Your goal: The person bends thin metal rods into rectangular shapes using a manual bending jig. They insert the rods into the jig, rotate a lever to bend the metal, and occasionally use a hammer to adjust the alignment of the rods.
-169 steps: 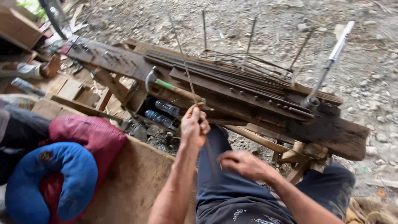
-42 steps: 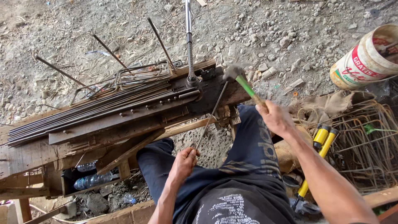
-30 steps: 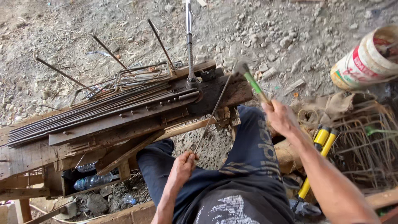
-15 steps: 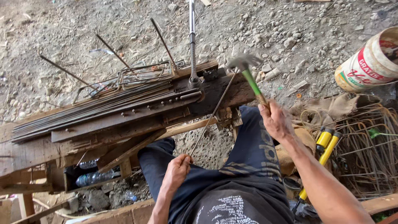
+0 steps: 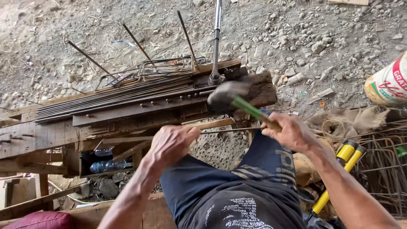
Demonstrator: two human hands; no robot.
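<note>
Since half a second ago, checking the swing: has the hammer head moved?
Yes. The hammer head has come down from above the wooden bench edge onto it, gripped by the right hand.

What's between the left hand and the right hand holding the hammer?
In the head view, a thin steel rod spans the gap from the left hand toward the right hand, which grips the green-handled hammer.

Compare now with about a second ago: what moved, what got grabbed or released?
The right hand has swung the green-handled hammer down from its raised position to the bench end; its head is motion-blurred. The left hand has come up off the lap and now holds the thin steel rod lying across the bench front. Nothing was released. The rebar bundle, upright bending lever and wooden bench stayed put.
</note>
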